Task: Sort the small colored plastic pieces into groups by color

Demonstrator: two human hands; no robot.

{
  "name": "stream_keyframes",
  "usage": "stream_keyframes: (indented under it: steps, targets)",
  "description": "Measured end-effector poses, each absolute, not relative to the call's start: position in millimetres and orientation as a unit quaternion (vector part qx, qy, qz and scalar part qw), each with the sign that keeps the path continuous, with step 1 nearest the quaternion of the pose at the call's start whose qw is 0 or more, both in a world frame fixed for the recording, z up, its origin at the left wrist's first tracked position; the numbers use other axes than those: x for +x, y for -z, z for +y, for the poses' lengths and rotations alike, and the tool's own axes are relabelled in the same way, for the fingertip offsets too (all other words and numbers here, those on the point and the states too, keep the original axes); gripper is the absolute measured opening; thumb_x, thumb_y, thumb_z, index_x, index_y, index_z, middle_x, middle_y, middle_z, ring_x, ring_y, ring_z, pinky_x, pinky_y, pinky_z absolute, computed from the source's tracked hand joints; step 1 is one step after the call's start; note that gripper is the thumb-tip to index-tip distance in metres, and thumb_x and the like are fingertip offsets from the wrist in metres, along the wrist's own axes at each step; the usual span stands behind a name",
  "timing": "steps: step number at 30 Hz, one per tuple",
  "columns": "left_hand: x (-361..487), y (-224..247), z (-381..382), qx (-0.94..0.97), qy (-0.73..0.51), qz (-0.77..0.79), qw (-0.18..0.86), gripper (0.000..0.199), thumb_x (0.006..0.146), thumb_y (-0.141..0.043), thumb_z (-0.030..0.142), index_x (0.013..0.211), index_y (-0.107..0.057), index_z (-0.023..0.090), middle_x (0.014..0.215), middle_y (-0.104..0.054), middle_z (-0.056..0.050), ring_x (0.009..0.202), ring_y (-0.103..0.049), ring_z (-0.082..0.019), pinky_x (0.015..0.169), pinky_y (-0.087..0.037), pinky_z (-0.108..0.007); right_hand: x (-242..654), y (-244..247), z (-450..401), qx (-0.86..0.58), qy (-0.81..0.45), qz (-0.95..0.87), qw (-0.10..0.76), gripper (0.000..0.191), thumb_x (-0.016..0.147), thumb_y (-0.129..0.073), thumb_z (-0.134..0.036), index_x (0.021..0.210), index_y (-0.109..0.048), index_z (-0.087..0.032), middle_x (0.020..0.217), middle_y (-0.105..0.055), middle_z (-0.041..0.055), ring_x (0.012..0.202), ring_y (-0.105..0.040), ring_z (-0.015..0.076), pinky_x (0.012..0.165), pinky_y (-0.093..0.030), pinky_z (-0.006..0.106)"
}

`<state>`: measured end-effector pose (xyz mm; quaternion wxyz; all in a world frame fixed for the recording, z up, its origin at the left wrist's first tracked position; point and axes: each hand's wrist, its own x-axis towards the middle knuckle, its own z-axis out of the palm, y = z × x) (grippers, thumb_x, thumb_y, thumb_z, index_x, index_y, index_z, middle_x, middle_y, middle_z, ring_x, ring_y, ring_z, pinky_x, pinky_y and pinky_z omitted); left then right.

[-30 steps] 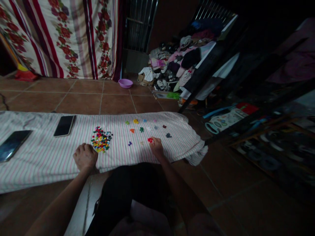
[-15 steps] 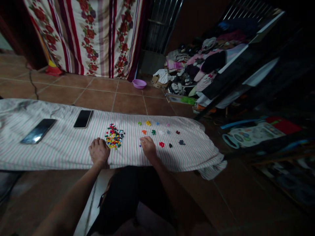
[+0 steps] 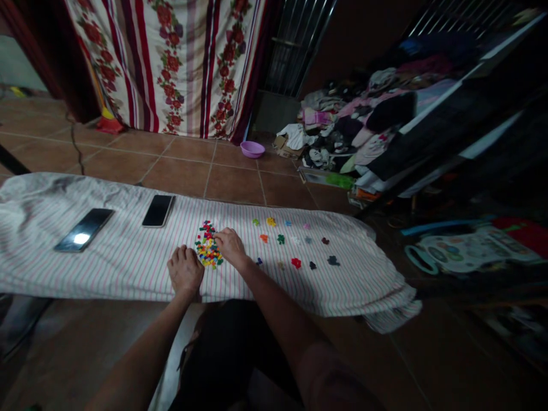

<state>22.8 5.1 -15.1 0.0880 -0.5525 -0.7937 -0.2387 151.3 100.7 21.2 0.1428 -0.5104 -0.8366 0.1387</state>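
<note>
A pile of tiny multicoloured plastic pieces lies on a striped cloth. Just left of it my left hand rests on the cloth, its fingers curled under and its palm hidden. My right hand reaches over the pile's right edge with thumb and forefinger together; any piece between them is too small to make out. Small single-colour groups lie farther right, among them yellow pieces, orange pieces, green pieces, red pieces and dark grey pieces. Blue pieces lie beside my right forearm.
Two phones, one dark phone and one light-edged phone, lie on the cloth at the left. Beyond it, a purple basin stands on the tiled floor near a heap of clothes. A floral curtain hangs behind.
My right hand has moved left from the colour groups to the pile, uncovering the blue pieces and a pale tan group. My left hand stays beside the pile. The view has shifted slightly.
</note>
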Motion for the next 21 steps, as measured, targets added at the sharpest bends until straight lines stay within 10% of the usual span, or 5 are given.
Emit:
stream_keyframes:
  steps: [21]
  targets:
    - [22,19,6,-0.559,0.243,-0.788,0.088,0.02,0.088,-0.042,0.02,0.095,-0.06,0.014,0.122,-0.06,-0.015,0.118,-0.049,-0.028,0.09,-0.037,-0.041,92,-34,124,-0.63,-0.159,-0.76,0.038,0.03,0.091,-0.045,-0.015,0.105,-0.07,-0.023,0.112,-0.067,0.0091,0.109,-0.054,0.0212,0.085,-0.041,0.031]
